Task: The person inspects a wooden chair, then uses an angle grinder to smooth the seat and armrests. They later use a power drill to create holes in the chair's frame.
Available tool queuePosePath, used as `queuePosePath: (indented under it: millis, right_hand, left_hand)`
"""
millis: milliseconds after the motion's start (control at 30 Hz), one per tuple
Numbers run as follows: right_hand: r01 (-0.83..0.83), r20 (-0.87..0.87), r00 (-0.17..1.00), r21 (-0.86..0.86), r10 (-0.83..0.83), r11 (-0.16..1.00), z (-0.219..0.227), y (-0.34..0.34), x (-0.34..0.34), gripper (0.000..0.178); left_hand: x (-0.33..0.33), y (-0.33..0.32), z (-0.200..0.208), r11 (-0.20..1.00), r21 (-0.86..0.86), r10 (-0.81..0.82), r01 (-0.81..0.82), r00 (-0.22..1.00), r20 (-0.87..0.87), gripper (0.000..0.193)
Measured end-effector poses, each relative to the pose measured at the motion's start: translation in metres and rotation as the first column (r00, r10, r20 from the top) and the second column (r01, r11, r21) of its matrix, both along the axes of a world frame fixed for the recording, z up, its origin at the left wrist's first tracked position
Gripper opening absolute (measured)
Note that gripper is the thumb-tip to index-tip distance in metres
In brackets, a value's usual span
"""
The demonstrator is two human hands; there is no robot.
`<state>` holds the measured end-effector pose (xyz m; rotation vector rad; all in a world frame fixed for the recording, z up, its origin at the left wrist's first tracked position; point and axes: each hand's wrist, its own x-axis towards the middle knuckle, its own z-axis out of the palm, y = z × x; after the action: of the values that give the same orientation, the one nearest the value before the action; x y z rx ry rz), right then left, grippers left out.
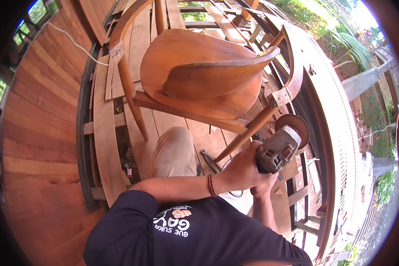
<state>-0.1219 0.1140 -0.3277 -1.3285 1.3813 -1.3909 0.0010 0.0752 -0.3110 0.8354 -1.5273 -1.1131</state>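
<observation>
Curved brown wooden chair lying tipped on plank decking, seat facing up toward camera, legs splayed outward. At left, white cable trailing across reddish boards. Left hand, beaded bracelet at wrist, wrapped tight round grey angle grinder; right hand tucked beneath, mostly hidden, grip unclear. Round sanding disc just beside slanted chair leg. Likely sanding that leg; next, steady light contact along grain.

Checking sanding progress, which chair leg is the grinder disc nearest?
The chair leg slanting toward the angle grinder; its sanding disc sits beside it, while the left leg stands far off.
</observation>
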Motion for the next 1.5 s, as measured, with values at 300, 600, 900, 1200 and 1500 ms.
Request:
queuePosePath:
  millis: [300,600,900,1200,1500]
  right_hand:
    - [0.143,-0.141,0.979,-0.018,-0.144,0.99,0.011,-0.01,0.037,0.054]
    - [0.233,-0.13,0.964,0.012,-0.23,0.972,0.011,-0.011,0.049,0.051]
    - [0.23,-0.205,0.951,-0.038,-0.232,0.973,0.013,-0.014,0.05,0.05]
    - [0.23,-0.275,0.931,-0.072,-0.24,0.971,0.006,-0.017,0.045,0.053]
    - [0.237,-0.246,0.938,-0.052,-0.243,0.97,0.006,-0.016,0.044,0.052]
  left_hand:
    - [0.035,-0.027,0.008,0.977,0.092,-0.189,0.193,0.981,-0.053,0.067]
    - [0.045,-0.042,-0.003,0.964,0.001,-0.267,0.267,0.964,-0.012,0.067]
    - [0.042,-0.045,-0.006,0.953,0.004,-0.302,0.303,0.95,-0.073,0.067]
    - [0.041,-0.047,-0.007,0.945,0.066,-0.319,0.321,0.947,-0.04,0.069]
    - [0.039,-0.045,-0.008,0.949,0.047,-0.31,0.311,0.951,-0.018,0.069]
